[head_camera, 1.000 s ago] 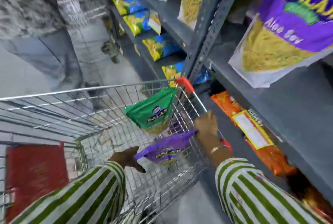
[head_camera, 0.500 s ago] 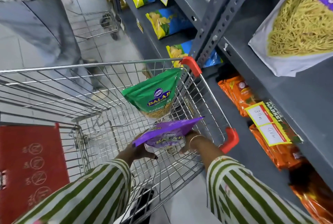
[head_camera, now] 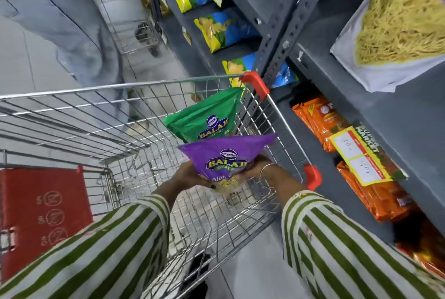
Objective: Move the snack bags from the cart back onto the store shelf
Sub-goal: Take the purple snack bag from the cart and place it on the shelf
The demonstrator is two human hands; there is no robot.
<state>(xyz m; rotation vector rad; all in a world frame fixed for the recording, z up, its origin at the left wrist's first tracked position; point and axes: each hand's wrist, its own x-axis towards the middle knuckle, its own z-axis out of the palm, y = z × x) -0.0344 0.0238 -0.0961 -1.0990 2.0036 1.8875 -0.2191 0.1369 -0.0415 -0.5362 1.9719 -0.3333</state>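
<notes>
Head view: the left hand and the right hand both grip the purple snack bag from below, inside the cart. The green snack bag apparently leans against the cart's far corner, behind the purple bag. The store shelf stands just right of the cart.

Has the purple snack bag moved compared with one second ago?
Yes. The purple snack bag rose, now overlapping the green snack bag leaning in the wire cart's corner.
</notes>
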